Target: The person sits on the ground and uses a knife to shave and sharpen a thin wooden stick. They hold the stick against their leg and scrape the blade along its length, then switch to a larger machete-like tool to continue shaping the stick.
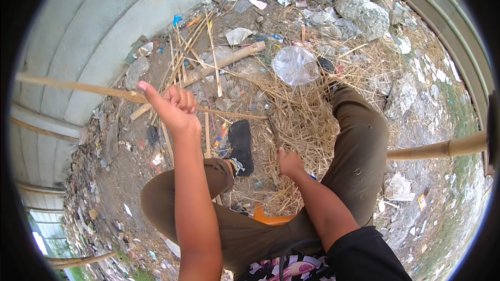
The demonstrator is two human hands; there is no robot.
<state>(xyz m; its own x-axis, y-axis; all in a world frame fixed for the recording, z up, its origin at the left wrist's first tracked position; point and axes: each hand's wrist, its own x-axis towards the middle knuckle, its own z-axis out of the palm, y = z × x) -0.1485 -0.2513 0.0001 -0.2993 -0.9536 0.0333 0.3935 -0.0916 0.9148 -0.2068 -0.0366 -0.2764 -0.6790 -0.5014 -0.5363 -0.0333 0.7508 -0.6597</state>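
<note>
Over littered ground, seen from the head camera, a long thin bamboo strip (104, 91) is gripped by the left hand (174, 106), fingers curled tight around it and thumb stretched along it; the strip runs from the left edge across to its tip above the dry straw (297, 109). The right hand (289, 162) is held low between the knees, closed as a fist; whether anything is pinched there cannot be told. A thicker bamboo pole (224, 62) lies beyond. For a clean result, the strip is best kept level and drawn steadily.
</note>
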